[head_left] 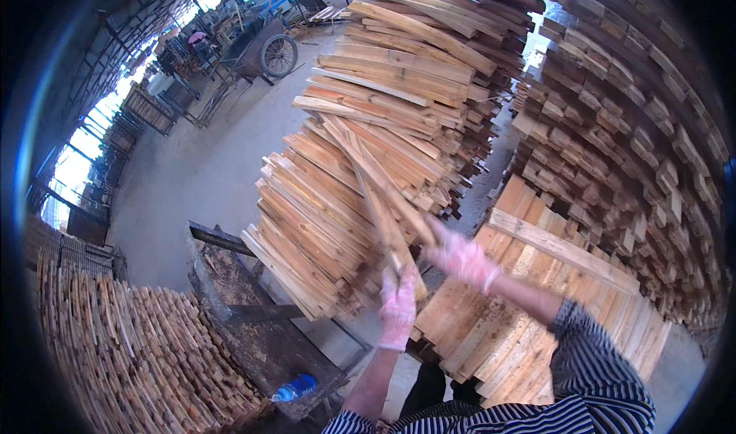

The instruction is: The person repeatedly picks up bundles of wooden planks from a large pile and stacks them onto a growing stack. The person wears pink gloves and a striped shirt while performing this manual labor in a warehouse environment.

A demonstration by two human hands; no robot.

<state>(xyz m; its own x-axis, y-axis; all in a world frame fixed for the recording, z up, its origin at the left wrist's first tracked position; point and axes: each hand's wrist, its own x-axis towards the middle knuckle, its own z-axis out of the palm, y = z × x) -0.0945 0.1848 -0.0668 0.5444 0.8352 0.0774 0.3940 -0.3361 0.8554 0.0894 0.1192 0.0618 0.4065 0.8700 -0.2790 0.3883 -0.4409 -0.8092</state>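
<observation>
Pink-and-white gloves cover both my hands. My left hand (399, 309) is closed round the near end of a wooden plank (389, 233). To its right and a little farther off, my right hand (463, 260) grips the near end of a second wooden plank (389, 185). The two planks slant away to the left, and their far ends come close together over a big pile of loose planks (307, 215). Below my right forearm lies a neat flat layer of boards (498, 323), with one board (563, 250) set crosswise on top.
Tall stacks of timber (613, 143) rise on the right. At lower left stands another dense wood stack (138, 350). Beside it, a dusty metal bench (253, 319) carries a blue bottle (294, 388). A wheeled cart (264, 54) is parked on the concrete floor (184, 173) farther back.
</observation>
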